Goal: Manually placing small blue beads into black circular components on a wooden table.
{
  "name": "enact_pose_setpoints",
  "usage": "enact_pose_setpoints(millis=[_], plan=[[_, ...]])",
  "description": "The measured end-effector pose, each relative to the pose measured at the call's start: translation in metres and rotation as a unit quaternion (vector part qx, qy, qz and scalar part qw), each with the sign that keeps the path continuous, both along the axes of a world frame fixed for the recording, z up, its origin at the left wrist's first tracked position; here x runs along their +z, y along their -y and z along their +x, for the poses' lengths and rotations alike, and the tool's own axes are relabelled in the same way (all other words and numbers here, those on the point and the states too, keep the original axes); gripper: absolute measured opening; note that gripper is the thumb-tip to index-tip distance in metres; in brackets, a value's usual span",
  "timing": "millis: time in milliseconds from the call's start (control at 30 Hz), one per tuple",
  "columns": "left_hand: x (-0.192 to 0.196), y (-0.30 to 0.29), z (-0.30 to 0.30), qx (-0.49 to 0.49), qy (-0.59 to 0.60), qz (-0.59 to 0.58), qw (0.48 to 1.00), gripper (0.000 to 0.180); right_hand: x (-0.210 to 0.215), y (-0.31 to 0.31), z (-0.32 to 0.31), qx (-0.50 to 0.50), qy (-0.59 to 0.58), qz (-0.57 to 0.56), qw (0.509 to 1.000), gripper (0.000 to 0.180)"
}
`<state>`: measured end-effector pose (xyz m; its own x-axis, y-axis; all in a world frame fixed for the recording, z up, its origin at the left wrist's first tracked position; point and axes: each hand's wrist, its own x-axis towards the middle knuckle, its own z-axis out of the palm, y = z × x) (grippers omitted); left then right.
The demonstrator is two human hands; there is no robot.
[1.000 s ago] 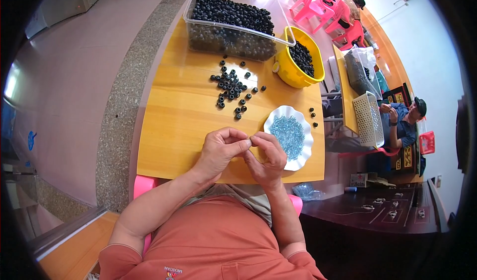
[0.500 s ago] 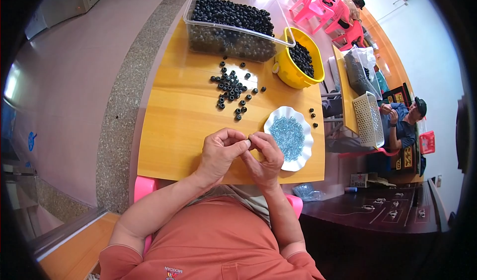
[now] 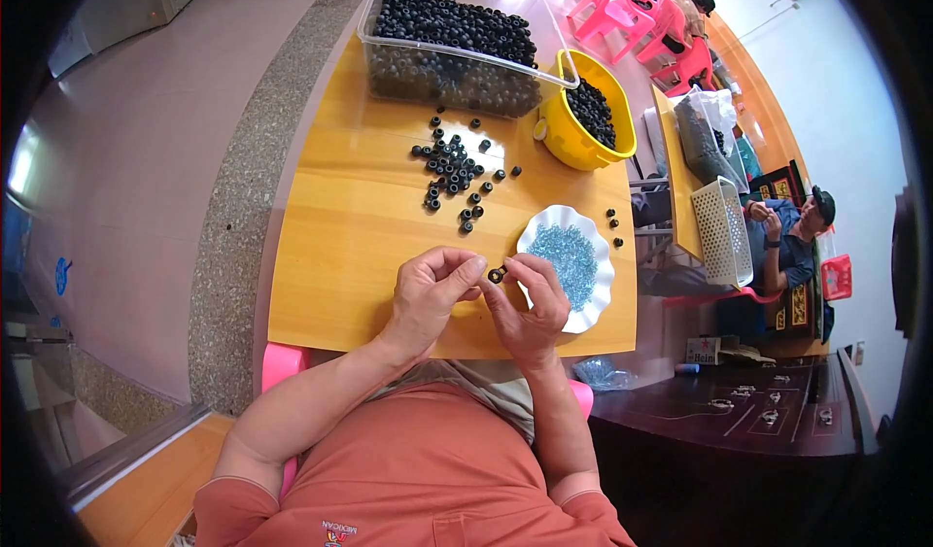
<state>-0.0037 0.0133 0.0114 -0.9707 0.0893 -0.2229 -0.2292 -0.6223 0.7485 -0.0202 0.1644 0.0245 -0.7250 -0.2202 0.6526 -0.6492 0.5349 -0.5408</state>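
My right hand (image 3: 532, 312) pinches a small black ring-shaped piece (image 3: 497, 275) between thumb and fingertips, its round hole showing. Just left of it, my left hand (image 3: 428, 292) has thumb and forefinger pressed together; anything tiny between them is too small to tell. Both hands are held above the near edge of the wooden table (image 3: 335, 217). Beside my right hand sits a white wavy-rimmed plate (image 3: 604, 280) of tiny light-blue clear pieces (image 3: 566, 260). Beyond my hands lies a loose group of black ring pieces (image 3: 449, 170).
A clear plastic bin (image 3: 468, 65) full of black pieces stands at the far edge, with a yellow bucket (image 3: 568, 145) of them to its right. Several black pieces (image 3: 615, 223) lie by the right edge. Another person (image 3: 782, 241) sits at a neighbouring table with a white basket (image 3: 721, 236).
My hands have drawn apart, the right one moving slightly right. The black ring piece, mostly hidden between the fingertips before, now shows in my right hand.
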Motion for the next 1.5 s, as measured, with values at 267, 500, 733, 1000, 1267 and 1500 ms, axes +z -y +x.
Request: enact_pose_setpoints(millis=[267,500,733,1000,1267,1500], plan=[[-0.004,0.000,0.001,-0.004,-0.021,-0.008,1.000,0.016,-0.002,-0.001,0.001,0.001,-0.008,0.015,1.000,0.035],[-0.004,-0.001,0.002,-0.018,-0.028,-0.016,0.999,0.013,-0.004,-0.003,0.001,0.005,-0.027,0.040,0.999,0.030],[0.000,-0.003,0.005,-0.012,-0.022,-0.029,0.999,0.013,-0.005,-0.006,0.001,0.025,-0.024,0.039,0.999,0.026],[-0.001,-0.004,0.004,-0.006,-0.020,-0.008,1.000,0.015,0.012,-0.002,-0.001,0.021,0.009,0.034,0.999,0.028],[0.002,-0.001,0.003,0.015,0.001,-0.029,0.999,0.016,0.056,-0.038,-0.076,-0.072,-0.079,0.009,0.994,0.025],[-0.002,-0.001,0.001,0.019,0.006,-0.028,0.999,0.015,0.089,-0.090,-0.180,-0.211,-0.114,0.201,0.950,0.029]])
